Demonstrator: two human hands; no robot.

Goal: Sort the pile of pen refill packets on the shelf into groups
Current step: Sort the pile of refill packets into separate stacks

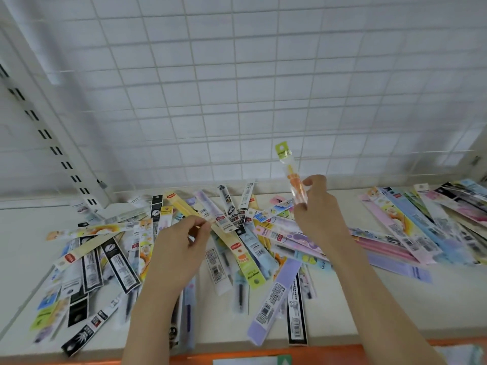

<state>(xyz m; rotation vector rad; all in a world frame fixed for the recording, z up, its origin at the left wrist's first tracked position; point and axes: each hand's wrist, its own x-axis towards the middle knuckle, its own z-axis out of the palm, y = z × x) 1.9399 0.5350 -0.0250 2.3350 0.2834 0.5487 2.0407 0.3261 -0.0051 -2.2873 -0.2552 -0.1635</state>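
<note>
1. White wire-grid panelling (237, 88) backs a pale shelf (382, 299) with an orange front edge (263, 355); a slotted upright (52, 143) stands at the left.
2. Spread over the shelf's middle and left lies the pile of pen refill packets (110, 259), overlapping at all angles, directly under and around both hands.
3. Well apart at the far right, a second group of packets (434, 222) lies more nearly side by side.
4. Left hand (179, 248) hovers over the pile, thumb and fingers pinched on a long yellow packet (224, 233) that slants across the heap.
5. Right hand (319, 209) is raised above the pile, fingers closed round the lower end of a clear packet with a green header and orange refill (288, 169), held nearly upright.
</note>
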